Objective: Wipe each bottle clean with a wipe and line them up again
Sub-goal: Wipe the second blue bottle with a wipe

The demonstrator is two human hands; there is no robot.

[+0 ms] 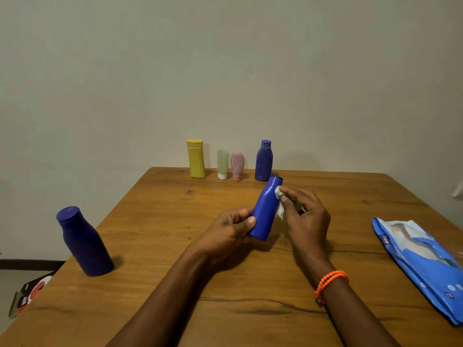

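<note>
Tabletop [150,284]: bottle [266,209] between fingers [251,219].

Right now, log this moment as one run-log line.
step: wiping | left hand: holds blue bottle tilted | right hand: presses wipe near neck | back row: four standing

Matt plastic bottle [265,211], wood-grain table [175,284]

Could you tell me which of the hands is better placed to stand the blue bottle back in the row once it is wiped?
Probably left: the left hand already grips the blue bottle; the right hand holds the wipe.
</note>
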